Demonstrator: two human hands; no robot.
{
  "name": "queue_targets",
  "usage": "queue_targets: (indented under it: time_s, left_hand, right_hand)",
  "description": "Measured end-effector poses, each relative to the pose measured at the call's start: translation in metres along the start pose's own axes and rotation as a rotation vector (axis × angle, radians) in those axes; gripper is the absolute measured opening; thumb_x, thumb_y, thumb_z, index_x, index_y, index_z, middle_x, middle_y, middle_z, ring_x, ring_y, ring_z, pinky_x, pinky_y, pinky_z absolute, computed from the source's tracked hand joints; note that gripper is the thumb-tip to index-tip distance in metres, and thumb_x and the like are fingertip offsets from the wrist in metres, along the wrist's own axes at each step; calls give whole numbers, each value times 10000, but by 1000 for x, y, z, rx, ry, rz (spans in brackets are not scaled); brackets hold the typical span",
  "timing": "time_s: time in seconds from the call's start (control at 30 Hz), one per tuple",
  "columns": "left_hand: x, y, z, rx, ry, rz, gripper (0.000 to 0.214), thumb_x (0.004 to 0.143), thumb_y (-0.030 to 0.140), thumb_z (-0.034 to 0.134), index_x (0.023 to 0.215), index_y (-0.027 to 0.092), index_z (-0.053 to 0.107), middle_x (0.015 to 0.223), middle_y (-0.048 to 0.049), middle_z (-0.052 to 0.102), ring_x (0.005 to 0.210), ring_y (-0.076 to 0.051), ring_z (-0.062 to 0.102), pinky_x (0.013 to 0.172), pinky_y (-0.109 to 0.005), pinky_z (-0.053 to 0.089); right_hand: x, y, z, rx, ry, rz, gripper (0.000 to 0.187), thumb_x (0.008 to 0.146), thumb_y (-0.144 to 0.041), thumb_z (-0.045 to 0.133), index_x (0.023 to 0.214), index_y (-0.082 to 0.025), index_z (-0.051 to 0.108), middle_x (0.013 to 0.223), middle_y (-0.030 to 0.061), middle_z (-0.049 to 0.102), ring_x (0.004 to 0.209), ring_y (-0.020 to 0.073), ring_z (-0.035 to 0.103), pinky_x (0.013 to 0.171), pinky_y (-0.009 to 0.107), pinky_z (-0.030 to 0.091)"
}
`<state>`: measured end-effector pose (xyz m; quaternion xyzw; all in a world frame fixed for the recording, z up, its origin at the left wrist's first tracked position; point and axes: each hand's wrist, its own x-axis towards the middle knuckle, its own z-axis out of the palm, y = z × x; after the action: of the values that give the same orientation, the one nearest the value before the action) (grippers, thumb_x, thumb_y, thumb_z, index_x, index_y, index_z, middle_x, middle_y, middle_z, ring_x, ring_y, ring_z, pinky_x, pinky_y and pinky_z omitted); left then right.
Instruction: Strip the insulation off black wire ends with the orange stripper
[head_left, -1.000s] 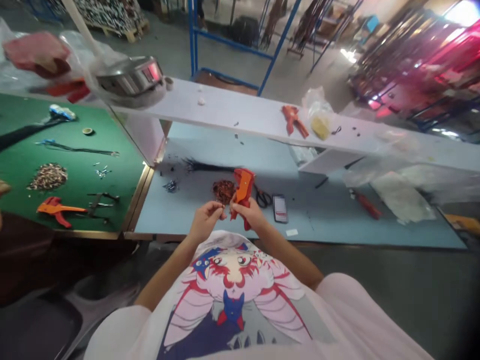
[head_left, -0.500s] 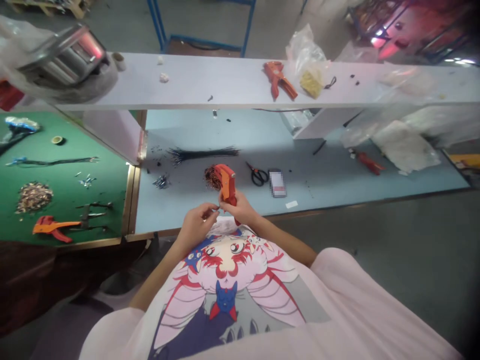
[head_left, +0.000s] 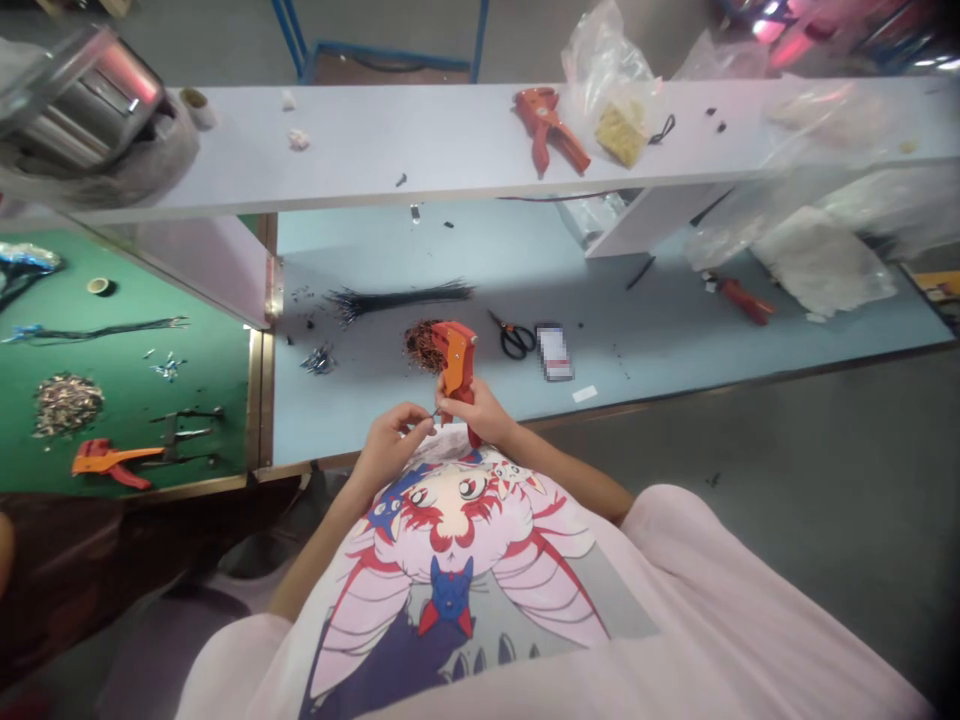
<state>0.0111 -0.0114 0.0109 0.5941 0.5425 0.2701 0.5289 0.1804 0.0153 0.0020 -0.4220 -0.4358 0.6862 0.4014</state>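
Note:
My right hand [head_left: 484, 412] is closed around the handles of an orange and red wire stripper [head_left: 456, 362], its head pointing away from me. My left hand [head_left: 391, 442] pinches a thin dark wire [head_left: 435, 412] between thumb and fingers, close beside the tool's handles and just over the table's front edge. Much of the wire is hidden by the fingers. Behind the stripper's head lies a heap of copper-coloured scraps [head_left: 421, 345]. A bundle of black wires [head_left: 409, 296] stretches across the table farther back.
Black scissors [head_left: 516, 340] and a phone [head_left: 553, 353] lie right of the stripper. Small metal pieces [head_left: 319, 360] are scattered to the left. A white shelf [head_left: 450, 150] spans the back, bearing another red stripper [head_left: 551, 130]. A green table [head_left: 210, 350] adjoins at left.
The camera view has shifted slightly, so the shelf sits higher in the picture. Both hands stay close together at the front edge, the right still around the wire stripper.

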Motion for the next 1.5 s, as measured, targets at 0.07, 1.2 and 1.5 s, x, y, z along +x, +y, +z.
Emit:
queue_targets:
  time_s: [0.07, 1.2, 1.5]
  left_hand:
    - [0, 0, 3, -84, 5, -20, 175, 805, 336, 564, 805, 165, 602, 706, -10, 676, 678, -126, 610, 656, -230, 449]
    - [-5, -27, 24, -262, 62, -99, 196, 807, 361, 482, 796, 174, 541, 529, 39, 572, 509, -111, 511, 628, -239, 400]
    - [5, -24, 16, 304, 180, 20, 140, 798, 255, 490, 763, 207, 617, 673, -27, 657, 675, -178, 600, 661, -275, 385]
  right_hand:
    - [-1, -1, -1, -21, -37, -8, 206, 701, -270, 640, 831, -186, 504, 702, -30, 512, 585, 102, 506, 581, 248, 453]
    - [5, 23, 4, -325, -45, -73, 218, 674, -340, 656, 760, -212, 503, 687, 0, 484, 618, 162, 467, 574, 301, 427]
    - [18, 33, -1, -434, 25, -89, 212, 651, -343, 643, 747, -211, 507, 656, 0, 502, 600, 171, 477, 559, 312, 436]
